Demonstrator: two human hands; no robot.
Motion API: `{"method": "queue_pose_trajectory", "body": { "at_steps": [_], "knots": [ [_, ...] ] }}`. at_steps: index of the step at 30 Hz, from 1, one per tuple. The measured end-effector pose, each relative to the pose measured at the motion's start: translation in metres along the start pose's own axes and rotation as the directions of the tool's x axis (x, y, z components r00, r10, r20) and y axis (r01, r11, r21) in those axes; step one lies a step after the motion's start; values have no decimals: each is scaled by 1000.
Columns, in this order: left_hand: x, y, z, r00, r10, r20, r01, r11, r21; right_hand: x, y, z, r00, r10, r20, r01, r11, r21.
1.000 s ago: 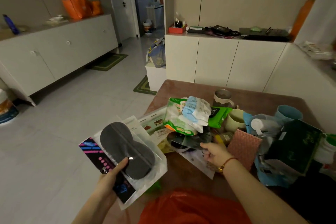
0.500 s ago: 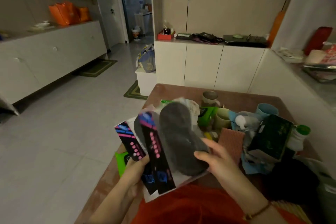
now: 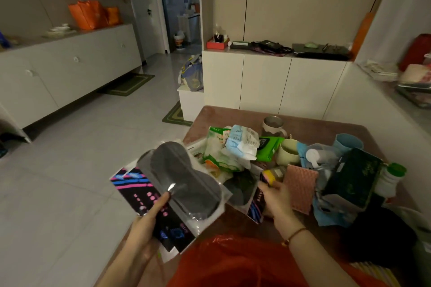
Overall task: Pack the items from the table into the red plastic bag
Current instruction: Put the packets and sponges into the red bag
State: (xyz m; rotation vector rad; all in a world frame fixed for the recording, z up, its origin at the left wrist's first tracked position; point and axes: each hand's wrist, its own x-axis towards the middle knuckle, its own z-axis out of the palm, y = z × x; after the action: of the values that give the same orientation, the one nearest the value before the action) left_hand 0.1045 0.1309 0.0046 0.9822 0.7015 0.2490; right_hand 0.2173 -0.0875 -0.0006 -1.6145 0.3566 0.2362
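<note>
Left hand (image 3: 149, 219) is clamped shut on a stack of flat packets, thumb pressed across the top: a grey eye mask in its clear sleeve (image 3: 184, 179) lying over a black card with pink and blue stripes (image 3: 149, 196). The stack tilts up and away from the palm, out over the table's near-left edge. Right hand (image 3: 275, 198), off to the right of that, fingers curled closed around a second black packet (image 3: 256, 205) with the same pink and blue print, held on edge just above the table (image 3: 310, 128). Directly below both wrists, nearest the body, the red plastic bag (image 3: 245, 263) bunches up, mouth toward the hands. Just right of the right hand, a pink textured pouch (image 3: 300, 189), touching the fingers or nearly so. Beyond the right hand, a heap: green and white wipes pack (image 3: 217, 154), pale blue tissue pack (image 3: 245, 142), bright green packet (image 3: 270, 149), a cream mug (image 3: 288, 152), a metal cup (image 3: 272, 126) farther back. Further right, a dark green box (image 3: 354, 177) and a white bottle with a green cap (image 3: 389, 179).
</note>
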Motion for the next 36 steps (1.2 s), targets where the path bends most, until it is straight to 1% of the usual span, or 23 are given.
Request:
{"method": "queue_pose_trajectory", "body": {
  "at_steps": [1,2,3,5,7,8,9,12,14,15,17,19,21,23,24,25,27,29,31,33,34,35,36],
  "knots": [
    [4,3,-6,1000,11,-26,-11,1000,-5,19,18,2,995,97,-30,-97,995,29],
    [8,5,-12,999,18,-44,-19,1000,-8,40,41,5,977,212,3,-212,975,62],
    [11,7,-16,998,25,-56,-25,1000,-8,72,75,5,959,280,37,-282,956,82],
    [14,9,-23,996,24,-84,-24,1000,4,129,133,8,940,329,87,-333,942,43],
    [17,8,-26,995,8,-99,-7,1000,13,135,126,17,914,379,144,-400,902,161],
    [17,8,-26,995,-1,-104,2,1000,13,113,97,21,892,419,167,-449,865,226],
    [16,7,-25,994,-13,-107,14,1000,11,80,60,22,861,450,238,-504,819,273],
    [13,6,-19,994,-35,-105,38,999,29,51,22,10,781,544,306,-624,666,409],
    [9,8,-12,997,-35,-72,38,999,35,20,9,-12,744,536,399,-666,551,502],
    [6,10,-7,999,-26,-45,27,999,34,-1,2,-26,747,498,440,-664,531,527],
    [-4,14,6,1000,-15,21,14,999,32,-40,-9,-55,799,407,443,-599,595,535],
    [-20,15,23,995,-8,100,4,999,47,-73,-21,-80,840,360,407,-531,700,477],
    [-39,13,42,981,-9,194,-9,996,92,-97,-31,-94,897,299,326,-419,809,411],
    [-62,5,62,951,-36,306,-8,990,142,-116,-38,-95,972,134,191,-198,906,373],
    [-74,-1,70,932,-58,359,-12,982,188,-122,-40,-94,992,26,121,-60,957,285],
    [-85,-7,78,910,-77,407,-21,972,232,-130,-42,-91,994,-72,87,55,980,190],
    [-101,-17,89,865,-108,491,-41,958,283,-138,-44,-88,977,-196,90,191,980,52],
    [-112,-24,93,822,-150,549,-40,947,319,-141,-39,-93,976,-189,106,190,982,6],
    [-120,-27,91,797,-187,574,-44,931,364,-146,-35,-106,979,-106,174,103,994,27],
    [-128,-29,89,732,-243,637,-25,924,382,-150,-29,-120,970,-80,232,67,996,62],
    [-133,-30,87,677,-253,691,-17,933,359,-151,-25,-127,972,-98,213,83,993,77],
    [-139,-29,89,651,-262,712,-9,935,353,-153,-22,-131,978,-141,155,124,986,114],
    [-141,-31,88,674,-257,693,-69,912,404,-154,-18,-137,978,-195,67,182,969,166]
  ]
}}
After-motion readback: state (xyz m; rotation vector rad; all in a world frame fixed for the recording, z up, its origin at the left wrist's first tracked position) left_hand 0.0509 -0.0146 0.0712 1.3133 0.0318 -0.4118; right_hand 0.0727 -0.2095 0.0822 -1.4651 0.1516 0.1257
